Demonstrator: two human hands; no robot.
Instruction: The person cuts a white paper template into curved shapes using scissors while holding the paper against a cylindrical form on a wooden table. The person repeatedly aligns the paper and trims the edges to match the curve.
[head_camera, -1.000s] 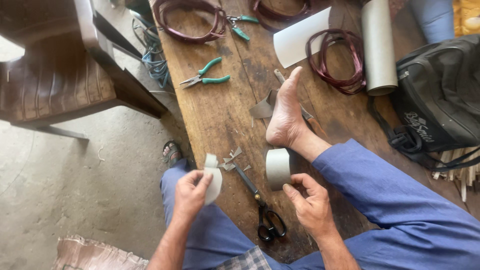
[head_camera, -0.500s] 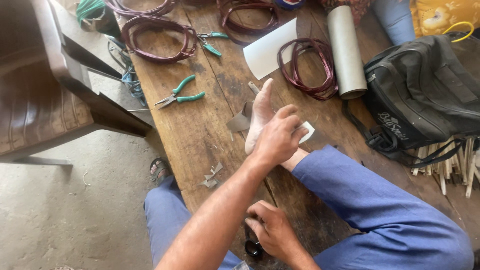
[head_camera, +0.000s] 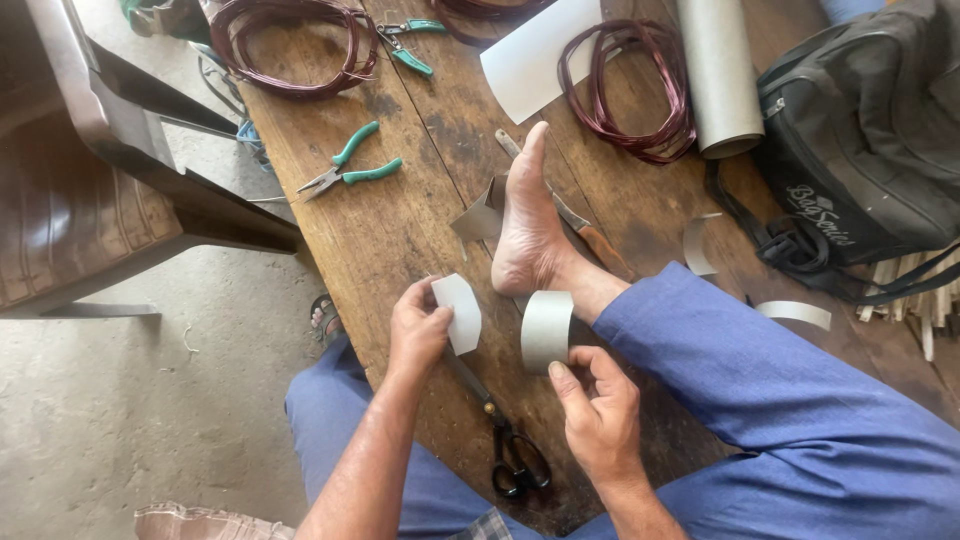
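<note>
Lighting, my head view: bright, even daylight, soft short shadows under my foot (head_camera: 530, 225) and the chair (head_camera: 110, 190). Mild glare on the white paper sheet (head_camera: 535, 55) and concrete floor (head_camera: 120, 400). Focus: sharp across the wooden table (head_camera: 400, 230). Slight wide-angle stretch at the corners. No motion blur.

The scissors (head_camera: 500, 425) blades run hidden under the left hand (head_camera: 418, 330). The top edge crops the paper tube (head_camera: 717, 75), the right edge the black bag (head_camera: 880, 130).
</note>
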